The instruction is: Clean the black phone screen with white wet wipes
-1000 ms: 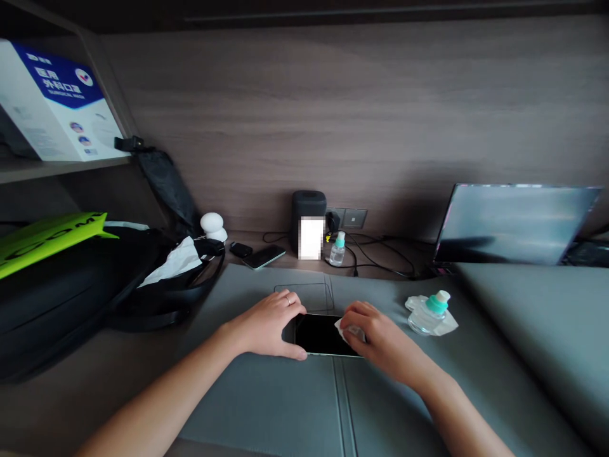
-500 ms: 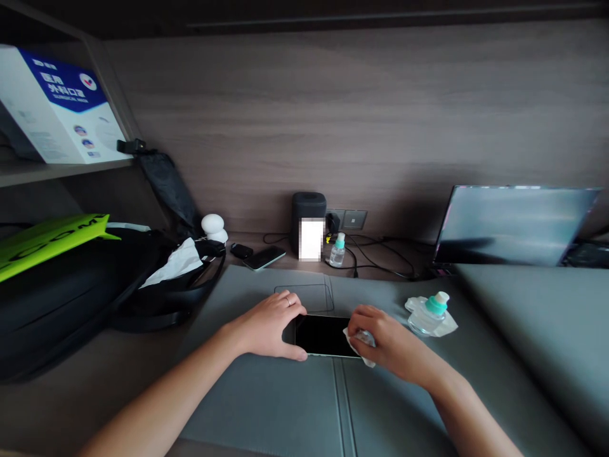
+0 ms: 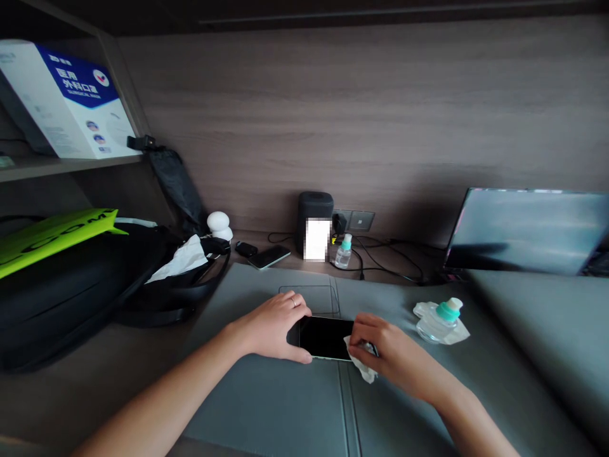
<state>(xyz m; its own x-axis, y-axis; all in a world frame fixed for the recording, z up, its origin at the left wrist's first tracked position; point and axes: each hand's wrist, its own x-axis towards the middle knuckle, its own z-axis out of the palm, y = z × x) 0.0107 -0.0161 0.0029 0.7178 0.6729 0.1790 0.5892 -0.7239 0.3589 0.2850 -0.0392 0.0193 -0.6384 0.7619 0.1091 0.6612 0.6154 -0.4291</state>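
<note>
A black phone lies flat on the grey desk mat, screen up and dark. My left hand grips its left end, thumb at the near edge and fingers over the far edge. My right hand is closed on a small white wipe and presses it against the phone's right end. A small clear bottle with a teal cap lies on a white wipe to the right of my right hand.
A black backpack with a white cloth and a green bag fills the left. At the back stand a black speaker, a second phone, a small bottle, cables and a wall socket. A laptop screen stands right.
My right hand has slid the wipe from the phone's upper right down toward its near right corner. My left hand keeps its hold. The view has shifted slightly left.
</note>
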